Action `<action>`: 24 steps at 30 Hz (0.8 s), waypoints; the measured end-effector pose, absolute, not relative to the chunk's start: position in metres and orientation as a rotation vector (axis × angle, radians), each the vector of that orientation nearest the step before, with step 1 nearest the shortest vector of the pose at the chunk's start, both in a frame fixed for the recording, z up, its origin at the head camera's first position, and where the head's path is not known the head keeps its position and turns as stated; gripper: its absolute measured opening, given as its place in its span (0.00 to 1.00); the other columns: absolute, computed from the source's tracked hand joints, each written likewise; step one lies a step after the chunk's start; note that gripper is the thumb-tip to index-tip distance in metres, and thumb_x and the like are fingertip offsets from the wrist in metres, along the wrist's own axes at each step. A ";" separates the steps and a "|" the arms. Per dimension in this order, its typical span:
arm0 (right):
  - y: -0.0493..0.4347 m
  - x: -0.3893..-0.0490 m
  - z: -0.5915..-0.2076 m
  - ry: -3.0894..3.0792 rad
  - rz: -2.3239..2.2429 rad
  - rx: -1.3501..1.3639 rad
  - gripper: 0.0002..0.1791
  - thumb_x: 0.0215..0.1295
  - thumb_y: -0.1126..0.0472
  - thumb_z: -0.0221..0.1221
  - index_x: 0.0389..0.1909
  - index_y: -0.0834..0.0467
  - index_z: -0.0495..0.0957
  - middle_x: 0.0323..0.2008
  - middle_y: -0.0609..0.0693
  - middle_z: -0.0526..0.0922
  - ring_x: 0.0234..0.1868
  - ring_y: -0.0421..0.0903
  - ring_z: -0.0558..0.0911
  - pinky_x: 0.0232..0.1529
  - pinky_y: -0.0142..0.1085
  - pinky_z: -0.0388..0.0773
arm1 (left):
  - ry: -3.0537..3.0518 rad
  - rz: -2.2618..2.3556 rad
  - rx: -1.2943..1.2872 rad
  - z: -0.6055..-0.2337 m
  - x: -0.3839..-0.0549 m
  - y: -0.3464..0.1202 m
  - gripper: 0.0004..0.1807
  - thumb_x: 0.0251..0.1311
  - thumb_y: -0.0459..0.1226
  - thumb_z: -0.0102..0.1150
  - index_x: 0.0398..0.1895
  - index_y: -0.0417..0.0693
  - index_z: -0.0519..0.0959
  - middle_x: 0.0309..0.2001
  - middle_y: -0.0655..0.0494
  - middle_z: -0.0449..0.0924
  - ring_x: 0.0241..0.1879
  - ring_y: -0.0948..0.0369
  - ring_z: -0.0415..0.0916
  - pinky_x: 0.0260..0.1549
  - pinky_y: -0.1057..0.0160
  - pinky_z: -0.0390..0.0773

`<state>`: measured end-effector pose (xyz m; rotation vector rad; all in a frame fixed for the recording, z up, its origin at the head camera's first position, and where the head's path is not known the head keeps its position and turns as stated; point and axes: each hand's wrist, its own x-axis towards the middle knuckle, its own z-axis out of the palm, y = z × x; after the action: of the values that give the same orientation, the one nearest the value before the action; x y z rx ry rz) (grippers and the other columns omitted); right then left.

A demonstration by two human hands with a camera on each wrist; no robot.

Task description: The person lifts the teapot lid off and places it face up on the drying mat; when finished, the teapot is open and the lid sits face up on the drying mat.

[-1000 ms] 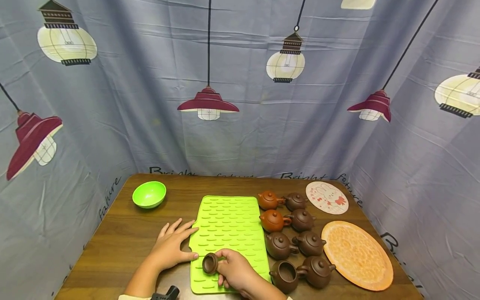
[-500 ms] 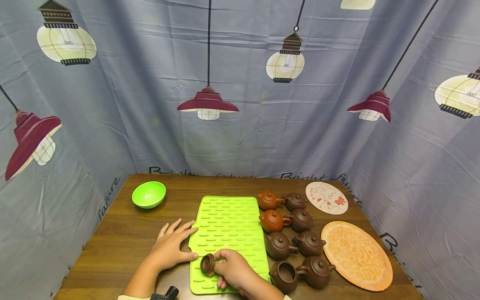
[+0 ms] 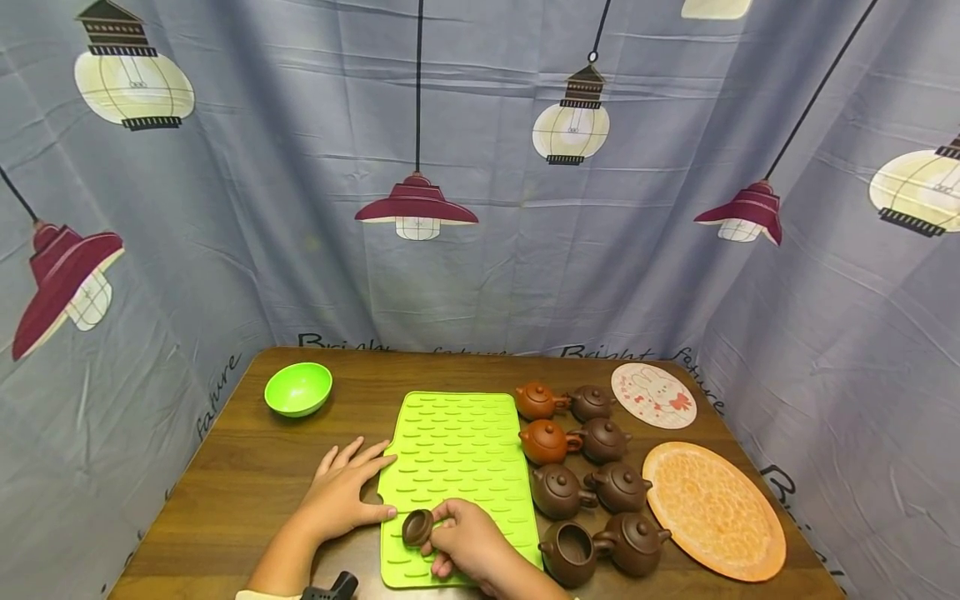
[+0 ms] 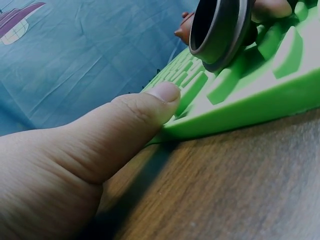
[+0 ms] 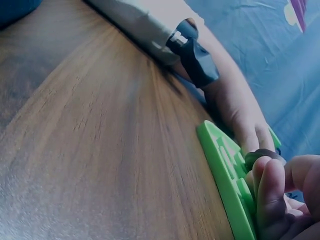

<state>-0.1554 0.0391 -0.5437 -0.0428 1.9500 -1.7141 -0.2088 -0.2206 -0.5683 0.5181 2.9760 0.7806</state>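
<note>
In the head view my right hand [image 3: 472, 540] pinches a dark brown teapot lid [image 3: 417, 528] between fingers and thumb. The lid is tilted, its hollow underside turned toward my left hand, over the near part of a bright green ridged mat [image 3: 457, 450]. My left hand [image 3: 341, 493] lies with spread fingers at the mat's left edge, the thumb touching that edge. Seen from the left wrist, the lid [image 4: 225, 35] stands just beyond the thumb. A lidless dark brown teapot [image 3: 573, 546] sits right of the mat, its opening facing up.
Several lidded teapots, brown ones [image 3: 624, 486] and two orange ones [image 3: 546, 442], stand in two columns along the mat's right side. Farther right lie a round orange-tan mat [image 3: 716, 510] and a round rabbit-print mat [image 3: 654, 395]. A green bowl [image 3: 298, 390] stands at back left.
The lid has shifted slightly left and its tilt has changed a little in my right hand's fingers. My left hand keeps its place.
</note>
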 end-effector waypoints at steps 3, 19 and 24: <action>0.041 -0.156 -0.544 1.911 -1.744 -0.022 0.12 0.62 0.72 0.58 0.46 0.61 0.78 0.29 0.58 0.88 0.15 0.37 0.80 0.16 0.25 0.79 | 2.980 0.780 0.526 -0.569 -0.209 -0.221 0.52 0.46 0.75 0.68 0.75 0.65 0.74 0.80 0.63 0.63 0.82 0.43 0.50 0.78 0.30 0.37; 0.051 -0.152 -0.538 1.829 -1.826 -0.045 0.22 0.60 0.71 0.61 0.57 0.63 0.73 0.32 0.58 0.85 0.19 0.40 0.80 0.19 0.26 0.79 | 2.955 0.775 0.509 -0.570 -0.211 -0.221 0.51 0.47 0.74 0.69 0.75 0.67 0.73 0.81 0.65 0.61 0.83 0.45 0.48 0.78 0.32 0.36; 0.061 -0.152 -0.525 1.880 -1.809 -0.096 0.22 0.64 0.67 0.62 0.58 0.64 0.73 0.30 0.53 0.83 0.20 0.41 0.79 0.19 0.27 0.78 | 2.953 0.771 0.510 -0.569 -0.211 -0.222 0.51 0.47 0.75 0.68 0.76 0.67 0.73 0.81 0.65 0.61 0.83 0.44 0.48 0.78 0.32 0.35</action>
<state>-0.1518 0.0610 -0.5252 -0.0963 1.8803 -1.8090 -0.2108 -0.2224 -0.5685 0.5097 2.9530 0.7706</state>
